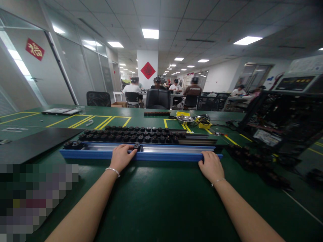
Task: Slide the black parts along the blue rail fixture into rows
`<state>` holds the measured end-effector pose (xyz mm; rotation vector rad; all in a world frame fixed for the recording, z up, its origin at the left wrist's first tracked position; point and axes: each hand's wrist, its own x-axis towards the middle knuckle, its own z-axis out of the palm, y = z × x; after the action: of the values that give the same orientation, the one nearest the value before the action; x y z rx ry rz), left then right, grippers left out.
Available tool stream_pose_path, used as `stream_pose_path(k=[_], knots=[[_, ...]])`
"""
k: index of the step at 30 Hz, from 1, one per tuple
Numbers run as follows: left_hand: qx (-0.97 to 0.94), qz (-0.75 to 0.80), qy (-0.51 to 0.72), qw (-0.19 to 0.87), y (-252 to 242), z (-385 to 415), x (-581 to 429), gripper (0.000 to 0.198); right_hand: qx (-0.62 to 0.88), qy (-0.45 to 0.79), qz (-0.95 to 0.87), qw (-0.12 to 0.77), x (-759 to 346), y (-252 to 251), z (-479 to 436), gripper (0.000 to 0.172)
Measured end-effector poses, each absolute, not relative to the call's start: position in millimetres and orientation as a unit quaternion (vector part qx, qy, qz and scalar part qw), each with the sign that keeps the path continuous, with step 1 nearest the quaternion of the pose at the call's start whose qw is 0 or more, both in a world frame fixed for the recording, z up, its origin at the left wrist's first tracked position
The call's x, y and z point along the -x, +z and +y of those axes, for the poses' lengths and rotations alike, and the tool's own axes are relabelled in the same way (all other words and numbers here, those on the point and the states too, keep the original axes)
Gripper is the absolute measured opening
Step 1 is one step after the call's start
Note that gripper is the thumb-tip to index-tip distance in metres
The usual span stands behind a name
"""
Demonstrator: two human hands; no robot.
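Blue channel rail [161,156]: looked smooth, with a shiny metallic inner strip [174,149].
Round black module [137,146]: looked like matt plastic.
Tabletop [161,201], lower centre: was smooth, faintly glossy.
Bowl [185,118], right of centre: was shiny metal.

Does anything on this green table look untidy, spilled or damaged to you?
I see no clear spill or damage. The dark pieces at the right look somewhat askew: they lie in a loose, slanting band, while the black pieces behind the blue rail stand in fairly straight rows.
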<state>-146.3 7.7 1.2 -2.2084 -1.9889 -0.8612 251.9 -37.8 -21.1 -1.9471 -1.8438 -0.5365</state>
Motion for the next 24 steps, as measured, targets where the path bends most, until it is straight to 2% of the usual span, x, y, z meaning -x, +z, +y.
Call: stream_pose_path(k=[24], knots=[[0.733, -0.617, -0.285, 0.026, -0.1, 7.1, 142.8, 0.037, 0.693, -0.203, -0.664, 0.195, -252.2, -21.1, -37.9, 0.034]])
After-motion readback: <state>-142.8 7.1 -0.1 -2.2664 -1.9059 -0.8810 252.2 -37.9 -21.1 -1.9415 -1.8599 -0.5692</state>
